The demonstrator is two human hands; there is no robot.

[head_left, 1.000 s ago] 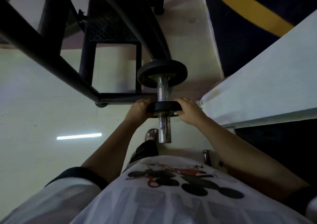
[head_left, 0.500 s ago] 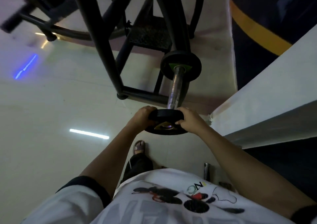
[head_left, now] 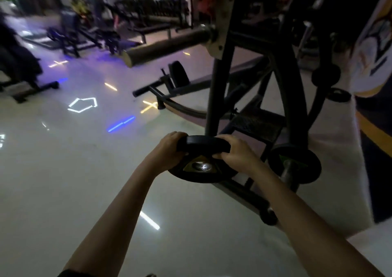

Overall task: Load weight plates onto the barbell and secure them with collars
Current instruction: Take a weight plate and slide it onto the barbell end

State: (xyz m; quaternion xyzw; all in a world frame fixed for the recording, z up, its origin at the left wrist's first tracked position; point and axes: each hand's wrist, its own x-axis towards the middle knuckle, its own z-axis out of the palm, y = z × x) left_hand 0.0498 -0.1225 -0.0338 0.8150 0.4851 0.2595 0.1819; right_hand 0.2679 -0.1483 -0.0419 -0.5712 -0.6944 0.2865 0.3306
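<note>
I hold a small black weight plate in front of me, free of any peg, its centre hole and a gold label facing me. My left hand grips its left rim and my right hand grips its right rim. Another black plate stays on a chrome storage peg low on the black rack, just right of my right wrist. A thick barbell sleeve juts out to the left from the rack's upright at the top centre.
The black plate rack stands close ahead on the right, with its base bar near my right forearm. A low machine with a pad lies on the glossy floor beyond. Benches and other gym machines line the blurred background. A white wall runs along the right.
I have pulled the small plate off the chrome peg and swung it left and up. My view has lifted from the floor toward the gym and the barbell sleeve.
</note>
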